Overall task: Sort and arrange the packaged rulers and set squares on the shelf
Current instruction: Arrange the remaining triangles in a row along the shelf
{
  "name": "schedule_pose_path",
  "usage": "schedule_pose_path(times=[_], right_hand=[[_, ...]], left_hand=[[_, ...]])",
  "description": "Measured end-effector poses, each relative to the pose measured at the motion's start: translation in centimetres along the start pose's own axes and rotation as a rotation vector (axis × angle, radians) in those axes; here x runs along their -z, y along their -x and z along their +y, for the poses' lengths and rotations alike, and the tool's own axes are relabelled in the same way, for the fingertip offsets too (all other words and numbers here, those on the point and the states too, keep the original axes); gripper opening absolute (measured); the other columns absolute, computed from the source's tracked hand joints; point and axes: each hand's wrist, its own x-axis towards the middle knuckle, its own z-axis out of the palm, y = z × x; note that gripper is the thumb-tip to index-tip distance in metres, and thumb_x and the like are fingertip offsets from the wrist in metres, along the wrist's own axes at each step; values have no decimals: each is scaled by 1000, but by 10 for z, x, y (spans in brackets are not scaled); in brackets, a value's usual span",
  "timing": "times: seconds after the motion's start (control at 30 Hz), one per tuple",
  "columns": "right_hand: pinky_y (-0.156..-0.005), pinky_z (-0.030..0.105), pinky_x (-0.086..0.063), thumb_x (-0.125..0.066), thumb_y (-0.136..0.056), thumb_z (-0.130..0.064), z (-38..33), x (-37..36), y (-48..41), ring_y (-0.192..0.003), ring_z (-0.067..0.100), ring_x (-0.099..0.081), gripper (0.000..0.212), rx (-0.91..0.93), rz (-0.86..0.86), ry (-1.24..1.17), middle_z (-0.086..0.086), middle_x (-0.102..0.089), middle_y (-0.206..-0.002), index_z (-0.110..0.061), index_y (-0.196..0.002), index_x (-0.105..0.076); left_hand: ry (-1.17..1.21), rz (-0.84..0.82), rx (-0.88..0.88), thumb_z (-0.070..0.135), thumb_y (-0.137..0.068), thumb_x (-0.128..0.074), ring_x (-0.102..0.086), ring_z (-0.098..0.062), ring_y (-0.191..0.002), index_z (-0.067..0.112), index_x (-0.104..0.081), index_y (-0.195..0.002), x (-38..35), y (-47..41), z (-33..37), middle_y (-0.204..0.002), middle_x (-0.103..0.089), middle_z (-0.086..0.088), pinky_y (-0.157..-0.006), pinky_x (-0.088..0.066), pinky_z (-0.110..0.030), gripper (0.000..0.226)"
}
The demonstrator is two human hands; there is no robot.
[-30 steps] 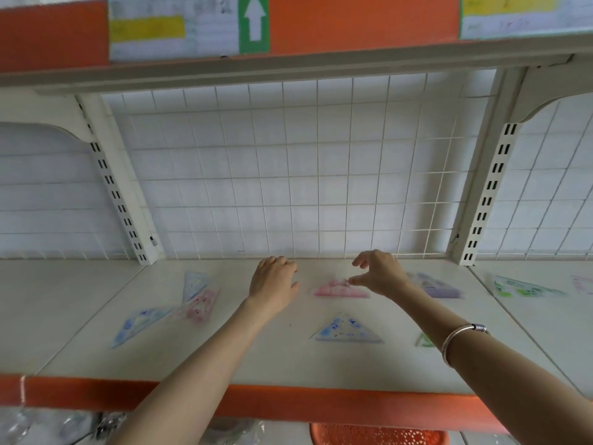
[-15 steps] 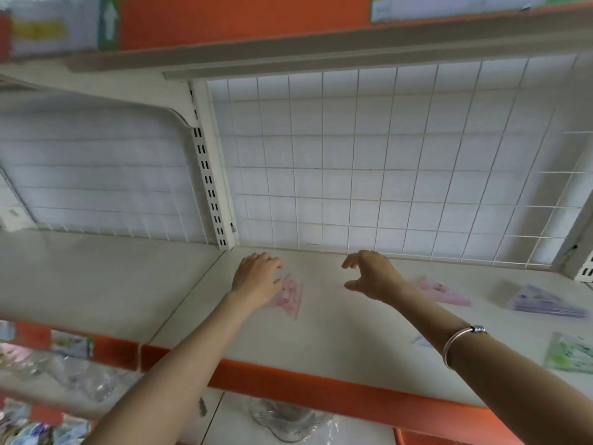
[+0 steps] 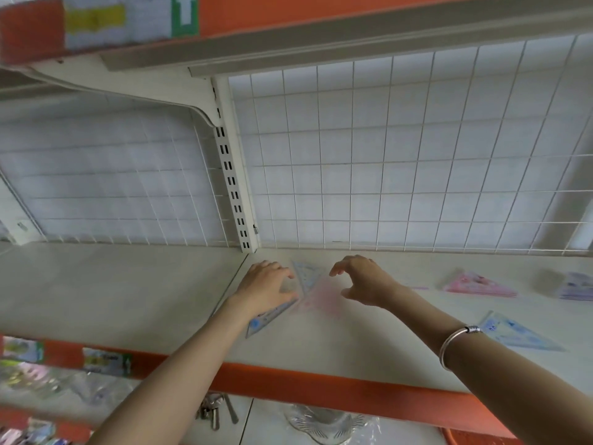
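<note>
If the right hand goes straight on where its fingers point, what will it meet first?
The right hand would probably reach the pale blue set square first, then the left hand; depth is unclear.

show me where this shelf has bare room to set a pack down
Bare: the shelf left of the slotted upright, and the front strip between the left hand and the blue set square at right. Crowded: overlapping set squares beside the right hand; pink pack, purple pack far right.
</note>
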Motion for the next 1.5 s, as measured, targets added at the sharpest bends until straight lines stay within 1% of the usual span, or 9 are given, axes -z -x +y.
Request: schedule_pose_path(times=[0.2,0.43,0.53,0.63,0.83,1.0,1.2,1.33,1.5], right_hand=[[-103,34,-32,-47,-84,-3,-14,-5,5,-130,17,-38,61,98,-138,38,-13,-43,-144,-31,-138,-45],[-97,34,-33,-55,-85,-15,-22,-7,4,-123,20,-39,48,77,-173,61,-5,-44,-134,-30,-130,-50],[-93,34,-33,-64,-77,-18,-25,-1,0,-117,19,-40,48,64,-204,111,-4,-48,-125,-26,-123,-51],[-92,35,-33,-70,-74,-21,-26,4,-4,-114,19,-40,47,44,-258,132,-2,-50,-119,-25,-118,-54],[-94,35,-34,-75,-73,-24,-30,-1,-3,-115,19,-40,37,47,-277,136,1,-47,-115,-18,-108,-62],[-84,31,-44,-74,-74,-21,-25,-1,3,-96,17,-46,23,33,-253,46,1,-52,-104,-20,-91,-59],[-66,27,-45,-69,-72,-8,-10,10,15,-75,17,-54,22,-56,-199,-83,-1,-60,-79,-21,-68,-51],[-59,19,-41,-68,-72,-5,0,17,25,-70,12,-53,24,-89,-184,-102,-4,-59,-76,-22,-65,-52],[-69,25,-50,-66,-72,-4,11,22,34,-72,13,-60,28,-129,-189,-146,-5,-64,-74,-28,-61,-55]], left_hand=[[51,-125,-20,65,-75,-64,-46,-17,-122,29,-54,-128,6,-1,-10,-132,-52,6,-101,-31,-32,65],[415,-272,49,27,-76,-79,-56,-12,-89,21,-60,-98,3,-4,-23,-96,-57,6,-84,-49,-31,30],[480,-301,72,21,-76,-80,-56,-11,-84,22,-60,-92,0,-7,-24,-91,-59,6,-86,-50,-32,26],[477,-345,81,20,-78,-78,-57,-11,-87,21,-60,-93,1,-9,-23,-94,-60,5,-87,-50,-30,23],[498,-339,96,14,-83,-72,-47,-10,-59,15,-52,-97,1,-8,-14,-85,-53,4,-52,-37,-22,24],[586,-238,65,16,-84,-69,-49,-9,-59,14,-57,-101,1,-9,-6,-74,-57,7,-49,-36,-19,21],[563,-280,11,24,-82,-72,-49,-6,-60,18,-59,-114,7,-25,22,-79,-56,6,-47,-34,-17,36],[462,-332,-38,25,-75,-78,-55,-11,-80,21,-50,-130,4,-36,43,-99,-57,5,-59,-43,-21,61],[220,-391,-1,33,-73,-78,-51,-24,-112,32,-43,-134,3,-48,49,-128,-36,-2,-95,-48,-40,71]])
